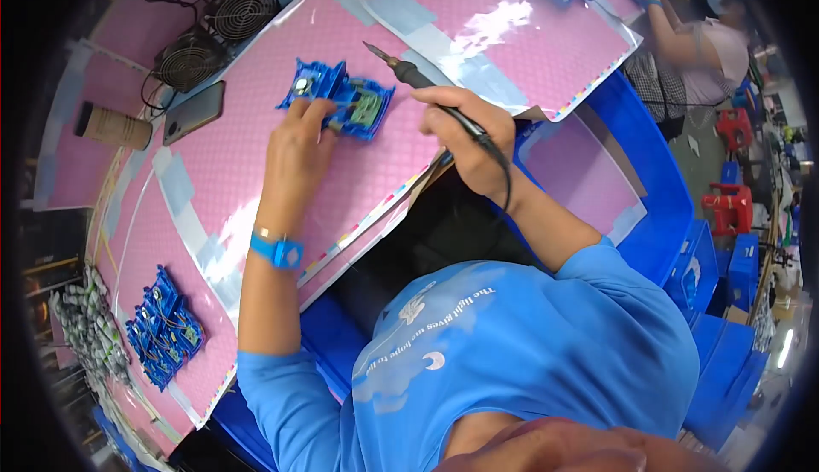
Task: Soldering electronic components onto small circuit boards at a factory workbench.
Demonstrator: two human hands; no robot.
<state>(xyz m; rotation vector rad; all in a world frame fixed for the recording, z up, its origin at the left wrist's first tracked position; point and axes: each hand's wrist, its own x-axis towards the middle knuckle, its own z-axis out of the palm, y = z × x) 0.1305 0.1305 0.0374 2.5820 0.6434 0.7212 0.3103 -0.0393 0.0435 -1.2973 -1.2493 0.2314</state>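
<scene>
My left hand [300, 139] grips a blue plastic fixture [337, 98] that carries a small green circuit board and rests on the pink mat [256, 173]. My right hand [465, 135] holds a black soldering iron [408, 69] like a pen. Its metal tip points up and to the left, a little to the right of the fixture and not touching it. The iron's black cord runs back over my right wrist. A blue wrist strap [277, 250] is on my left forearm.
Two black fans [217, 32] stand at the mat's far left, with a dark phone [194, 112] and a brown roll [113, 126] beside them. More blue fixtures [164, 327] lie at lower left. Another person [699, 41] works at upper right. Blue bins [674, 216] stand on the right.
</scene>
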